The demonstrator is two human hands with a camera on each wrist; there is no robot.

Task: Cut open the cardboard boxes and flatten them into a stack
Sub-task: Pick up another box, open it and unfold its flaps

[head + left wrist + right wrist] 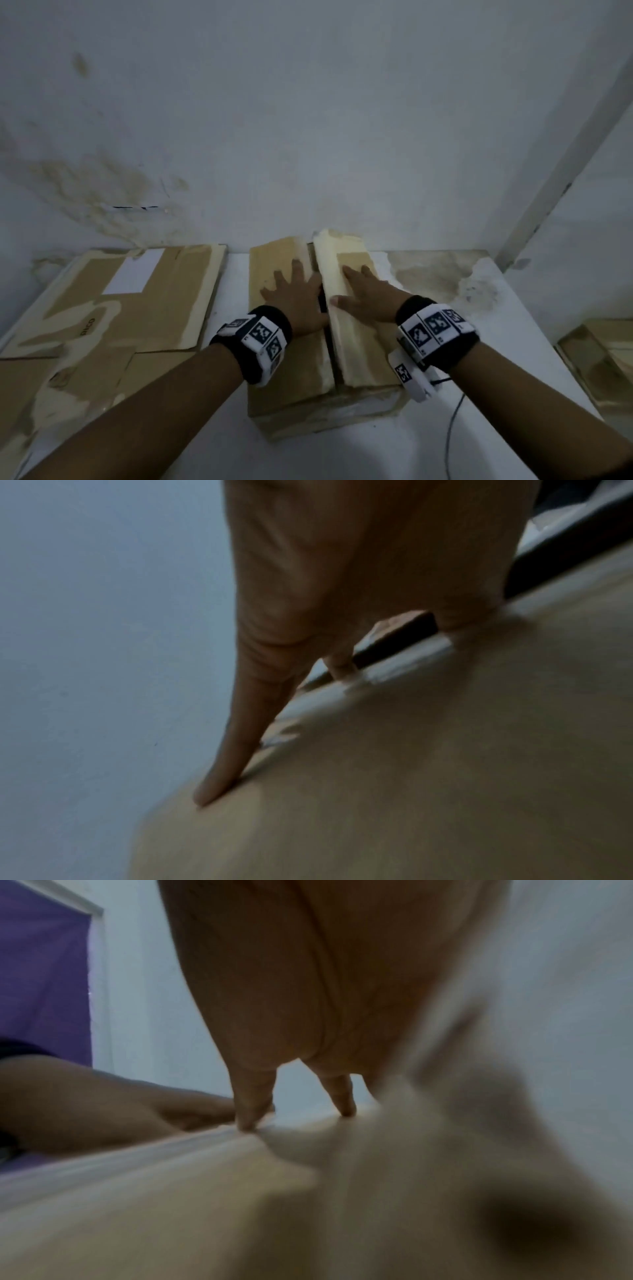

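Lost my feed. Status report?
Left hand and right hand flat on box flaps, pressing. Flattened cardboard lies left. Nothing in the way.

Two hands (301, 301), perhaps three boxes (291, 394).

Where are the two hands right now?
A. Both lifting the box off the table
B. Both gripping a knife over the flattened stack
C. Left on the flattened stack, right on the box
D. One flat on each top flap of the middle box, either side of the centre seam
D: the left hand and right hand lie spread, fingers straight, on separate flaps of the box, with the dark seam between them; the flattened stack lies untouched to the left.
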